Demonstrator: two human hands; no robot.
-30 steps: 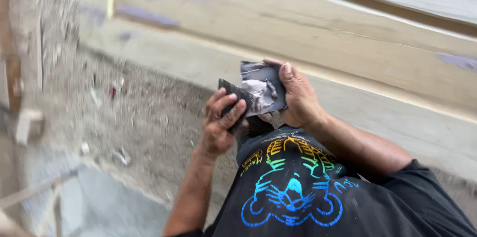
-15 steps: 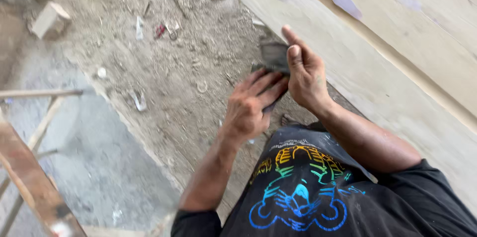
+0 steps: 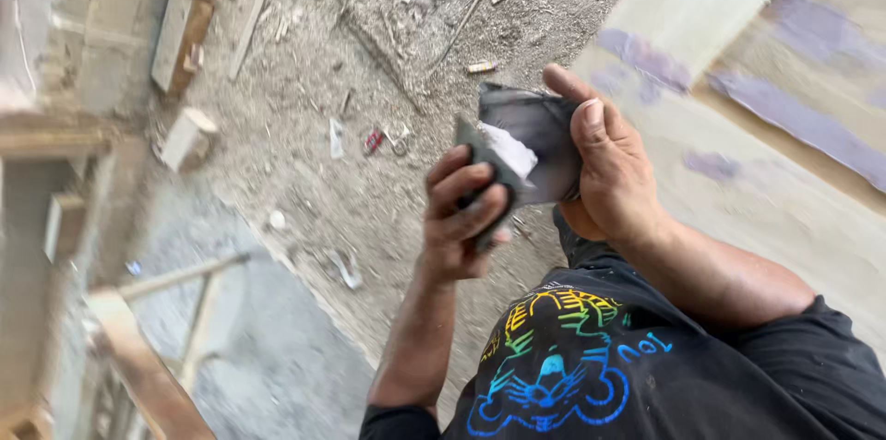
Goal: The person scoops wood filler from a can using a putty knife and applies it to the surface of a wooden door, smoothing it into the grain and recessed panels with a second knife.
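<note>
Left hand (image 3: 461, 214) is clenched round a thin dark scraper blade (image 3: 482, 168), flat and stiff w/ a dull grey face; fingers wrap over its lower part, thumb side hidden behind. Right hand (image 3: 609, 168) grips a second dark flat plate (image 3: 533, 140), thumb pressed along its near edge, other fingers curled behind it, so both hands are grasping, neither released. The two flat pieces meet just beyond the left fingertips, edge against face, and a pale grey-white lump of putty (image 3: 506, 152) sits between them, smooth and pasty, smeared where the blade touches the plate. Both tools are held in the air in front of the chest, above a black shirt (image 3: 591, 366) w/ a bright multicolour print. Beyond the right fingers lies a big pale wooden panel (image 3: 766, 209), sanded and matt, patched w/ dull purple-grey filler streaks (image 3: 803, 122). Beyond the left fingers the floor (image 3: 369, 62) is rough grey concrete, dusty, strewn w/ sawdust, wood chips and slivers. A small wood block (image 3: 187, 138) lies well to the left of the hands, a plank (image 3: 189, 16) further off, and a slanted timber frame (image 3: 152, 357) below-left.
</note>
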